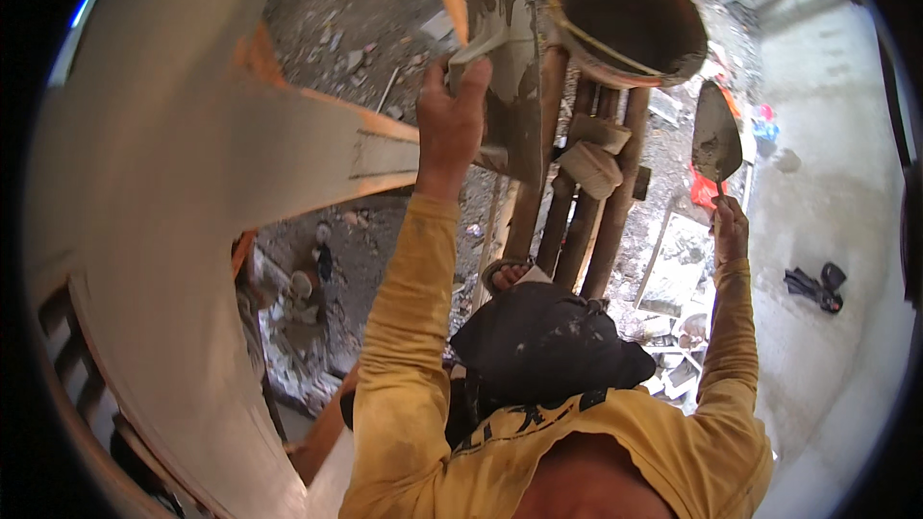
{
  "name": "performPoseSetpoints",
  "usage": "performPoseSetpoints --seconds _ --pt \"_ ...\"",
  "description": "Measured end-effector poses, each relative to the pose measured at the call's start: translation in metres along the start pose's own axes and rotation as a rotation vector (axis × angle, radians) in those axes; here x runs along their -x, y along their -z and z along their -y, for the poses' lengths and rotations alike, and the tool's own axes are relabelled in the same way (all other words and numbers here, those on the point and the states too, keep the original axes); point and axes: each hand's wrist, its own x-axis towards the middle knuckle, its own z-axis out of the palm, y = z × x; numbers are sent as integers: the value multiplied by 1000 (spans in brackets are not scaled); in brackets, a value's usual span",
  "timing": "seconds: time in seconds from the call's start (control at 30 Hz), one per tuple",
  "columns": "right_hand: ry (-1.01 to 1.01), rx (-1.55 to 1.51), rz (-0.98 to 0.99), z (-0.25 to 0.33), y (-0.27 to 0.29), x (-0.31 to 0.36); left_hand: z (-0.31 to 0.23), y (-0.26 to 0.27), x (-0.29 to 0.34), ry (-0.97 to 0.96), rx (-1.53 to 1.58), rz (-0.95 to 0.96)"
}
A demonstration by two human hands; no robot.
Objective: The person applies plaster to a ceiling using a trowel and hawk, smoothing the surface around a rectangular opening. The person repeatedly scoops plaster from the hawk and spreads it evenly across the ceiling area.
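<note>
My left hand [450, 125] is closed around the pale handle of a long, flat plastering float [514, 106], its grey face smeared with wet mortar. The float stands lengthwise beside the wooden poles. Out to the right, my right hand [732, 230] grips a trowel [717, 135] with a rounded, mortar-coated blade pointing away from me. Between the two tools, farther off, a bucket [630, 24] sits on the poles; its inside looks dark, and how full it is I cannot tell.
Round wooden poles [615, 221] form a narrow platform, with blocky pieces [591, 168] lying on it. My sandalled foot [507, 275] rests there. Rubble ground [361, 14] shows below. A smooth plastered surface [192, 202] fills the left; a grey wall [812, 202] stands right.
</note>
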Motion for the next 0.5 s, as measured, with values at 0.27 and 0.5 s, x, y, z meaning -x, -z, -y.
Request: performPoseSetpoints --seconds 0.27,0.5 --pt "626 580 493 175 -147 53 9 67 32 -318 -513 -267" --pt "749 920 636 211 -194 69 6 81 51 -405 -591 -444"
